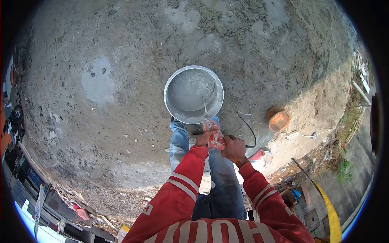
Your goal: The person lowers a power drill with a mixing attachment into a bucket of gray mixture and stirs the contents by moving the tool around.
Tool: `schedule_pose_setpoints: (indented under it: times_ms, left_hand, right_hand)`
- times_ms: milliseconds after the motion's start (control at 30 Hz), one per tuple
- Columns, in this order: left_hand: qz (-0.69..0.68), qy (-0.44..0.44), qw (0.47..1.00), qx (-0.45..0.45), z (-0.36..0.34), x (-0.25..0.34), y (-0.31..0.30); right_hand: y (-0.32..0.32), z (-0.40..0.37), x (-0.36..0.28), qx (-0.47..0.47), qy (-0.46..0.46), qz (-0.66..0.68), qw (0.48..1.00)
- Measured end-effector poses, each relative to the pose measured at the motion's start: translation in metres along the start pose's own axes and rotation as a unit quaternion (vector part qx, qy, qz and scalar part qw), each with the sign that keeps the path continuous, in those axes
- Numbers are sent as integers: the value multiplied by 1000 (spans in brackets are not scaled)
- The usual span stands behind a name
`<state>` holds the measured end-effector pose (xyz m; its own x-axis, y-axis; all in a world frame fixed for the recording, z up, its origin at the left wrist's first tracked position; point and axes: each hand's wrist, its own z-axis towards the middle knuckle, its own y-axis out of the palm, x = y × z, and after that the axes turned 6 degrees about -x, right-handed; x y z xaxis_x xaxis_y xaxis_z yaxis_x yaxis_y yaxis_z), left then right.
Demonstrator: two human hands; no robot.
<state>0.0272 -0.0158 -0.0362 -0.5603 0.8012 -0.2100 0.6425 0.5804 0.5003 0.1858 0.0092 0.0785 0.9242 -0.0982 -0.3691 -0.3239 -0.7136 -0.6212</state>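
The round grey metal bucket [173,106] is standing on the rough concrete floor [101,129]; the red power mixer [213,135] is hanging just behind it, between the left hand [202,139] and right hand [234,149], shaft dipping into the bucket; a round orange bowl [278,120] is lying off right.

Red drill [213,135] above mortar bucket [173,101]

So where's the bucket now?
Head view, centre: the bucket sits on concrete beyond the drill gripped by left hand and right hand, orange bowl to its right.

One bucket [172,97], one drill [214,135]
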Motion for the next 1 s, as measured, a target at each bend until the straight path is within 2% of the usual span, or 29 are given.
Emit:
schedule_pose_setpoints:
  times_ms: [167, 567, 867, 1000]
  left_hand:
    - [13, -3, 1000, -2, 15, -3, -15]
    - [11, 10, 999, -31, 9, 28, 6]
    - [-6, 54, 998, -11, 4, 55, 4]
    - [-33, 67, 997, -38, 8, 67, -6]
  right_hand:
    - [-1, 0, 0, 5, 7, -5, 1000]
    - [-6, 20, -3, 48, -22, 1, 999]
    - [-10, 46, -17, 28, -27, -8, 999]
    - [-15, 59, -29, 16, -25, -8, 1000]
